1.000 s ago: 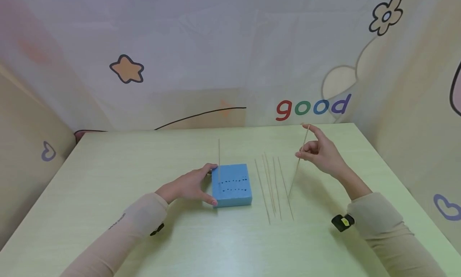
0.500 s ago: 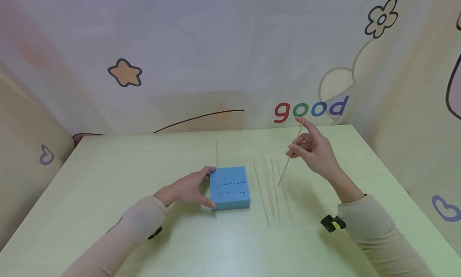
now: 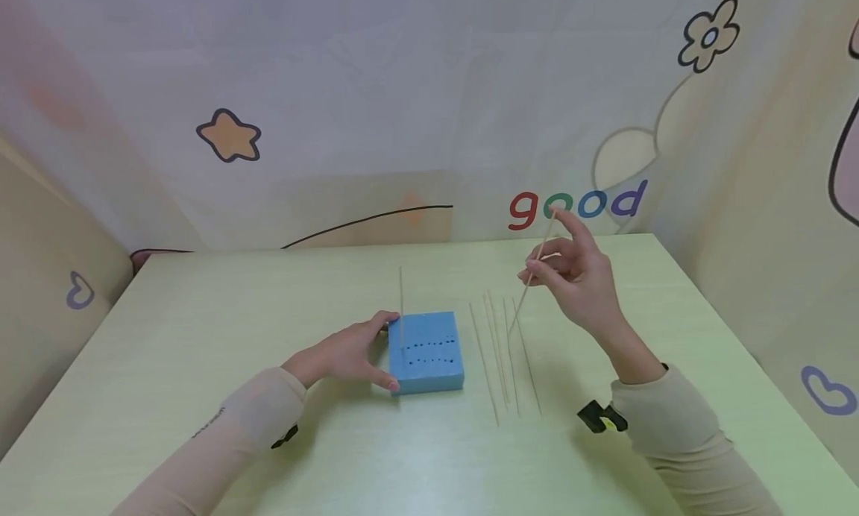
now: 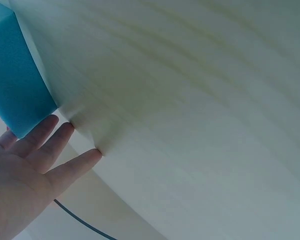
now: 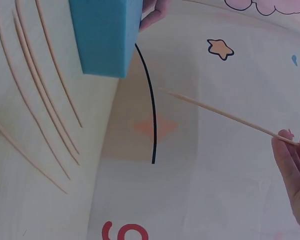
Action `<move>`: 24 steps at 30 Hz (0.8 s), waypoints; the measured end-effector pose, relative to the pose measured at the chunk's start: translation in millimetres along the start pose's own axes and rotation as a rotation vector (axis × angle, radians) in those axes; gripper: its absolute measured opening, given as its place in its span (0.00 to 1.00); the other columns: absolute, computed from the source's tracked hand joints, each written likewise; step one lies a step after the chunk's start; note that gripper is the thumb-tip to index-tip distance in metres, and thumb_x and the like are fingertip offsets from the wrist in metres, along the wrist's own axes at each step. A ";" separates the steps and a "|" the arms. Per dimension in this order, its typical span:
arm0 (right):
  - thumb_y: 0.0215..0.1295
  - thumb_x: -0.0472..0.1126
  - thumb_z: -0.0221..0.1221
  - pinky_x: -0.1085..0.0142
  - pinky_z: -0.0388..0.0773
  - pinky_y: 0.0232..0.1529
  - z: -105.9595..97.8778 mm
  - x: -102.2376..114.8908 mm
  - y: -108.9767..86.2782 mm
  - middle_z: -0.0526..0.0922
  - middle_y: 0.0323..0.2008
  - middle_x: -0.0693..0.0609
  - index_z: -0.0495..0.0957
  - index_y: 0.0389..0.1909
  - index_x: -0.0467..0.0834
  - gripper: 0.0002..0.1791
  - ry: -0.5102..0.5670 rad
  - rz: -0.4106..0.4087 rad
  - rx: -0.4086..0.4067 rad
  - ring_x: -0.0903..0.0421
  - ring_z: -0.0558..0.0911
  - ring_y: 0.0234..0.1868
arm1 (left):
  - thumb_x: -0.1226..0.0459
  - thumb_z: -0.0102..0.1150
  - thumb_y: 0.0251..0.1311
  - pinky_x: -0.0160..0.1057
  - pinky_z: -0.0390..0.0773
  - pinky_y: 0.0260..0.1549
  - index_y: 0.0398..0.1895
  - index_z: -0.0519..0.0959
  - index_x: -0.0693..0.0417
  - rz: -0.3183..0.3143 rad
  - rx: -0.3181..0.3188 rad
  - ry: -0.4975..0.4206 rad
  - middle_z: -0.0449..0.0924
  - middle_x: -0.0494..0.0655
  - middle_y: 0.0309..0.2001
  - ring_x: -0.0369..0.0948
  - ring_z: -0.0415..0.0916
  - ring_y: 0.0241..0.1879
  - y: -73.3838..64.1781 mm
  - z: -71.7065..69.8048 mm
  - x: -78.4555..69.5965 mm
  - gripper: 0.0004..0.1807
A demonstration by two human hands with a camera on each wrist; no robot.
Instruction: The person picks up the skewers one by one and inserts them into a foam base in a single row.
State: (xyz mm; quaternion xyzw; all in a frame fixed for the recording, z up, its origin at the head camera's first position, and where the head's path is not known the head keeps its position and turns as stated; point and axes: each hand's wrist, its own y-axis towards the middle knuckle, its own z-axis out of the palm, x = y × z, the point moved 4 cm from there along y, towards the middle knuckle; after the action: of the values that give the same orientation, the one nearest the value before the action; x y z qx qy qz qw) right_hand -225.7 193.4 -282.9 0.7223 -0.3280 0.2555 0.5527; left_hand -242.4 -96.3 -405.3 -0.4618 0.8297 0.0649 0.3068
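A blue foam block (image 3: 429,370) with rows of dark holes in its top lies on the table. One thin wooden stick (image 3: 401,296) stands upright near its left edge. My left hand (image 3: 349,352) holds the block from the left, thumb at the near corner and index finger at the far one; the other fingers spread towards the tabletop in the left wrist view. My right hand (image 3: 577,277) pinches another thin wooden stick (image 5: 230,116) between thumb and fingers, index fingertip at its upper end. That stick slants down to the left, above the table.
Several loose thin sticks (image 3: 526,359) lie roughly side by side on the pale table (image 3: 376,464), right of the block. A printed cloth (image 3: 362,98) with a star, a flower and the word "good" hangs behind the table.
My right hand has moved left and a little up, bringing its stick over the loose sticks towards the block. The left hand stays at the block, and the head view shifts slightly.
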 end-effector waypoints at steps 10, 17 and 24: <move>0.56 0.20 0.54 0.70 0.78 0.33 19.5 13.5 3.6 0.78 0.29 0.42 0.58 0.64 0.40 0.35 -0.037 -0.041 0.019 0.62 0.82 0.29 | 0.43 0.72 0.32 0.48 0.60 0.59 0.68 0.50 0.52 0.002 0.001 0.003 0.61 0.54 0.64 0.49 0.59 0.62 -1.5 0.8 1.2 0.60; 0.52 0.16 0.53 0.68 0.78 0.35 36.5 24.0 9.4 0.77 0.28 0.39 0.58 0.61 0.36 0.34 0.037 -0.126 0.049 0.60 0.82 0.29 | 0.43 0.72 0.33 0.49 0.59 0.59 0.68 0.49 0.53 0.014 0.002 0.009 0.61 0.56 0.63 0.50 0.58 0.62 -2.0 -1.2 0.9 0.60; 0.53 0.17 0.54 0.67 0.78 0.35 54.2 30.3 14.0 0.77 0.28 0.41 0.61 0.60 0.42 0.34 0.042 -0.165 0.065 0.59 0.82 0.29 | 0.43 0.72 0.33 0.50 0.60 0.58 0.68 0.49 0.53 0.013 -0.002 0.013 0.61 0.57 0.63 0.51 0.59 0.62 -1.8 -1.3 -0.6 0.60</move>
State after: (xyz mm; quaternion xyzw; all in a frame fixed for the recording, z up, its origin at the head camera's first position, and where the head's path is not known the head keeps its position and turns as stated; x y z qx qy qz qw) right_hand -216.1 132.8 -265.9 0.7590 -0.2472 0.2346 0.5548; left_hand -241.3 -97.4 -403.6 -0.4570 0.8347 0.0647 0.3004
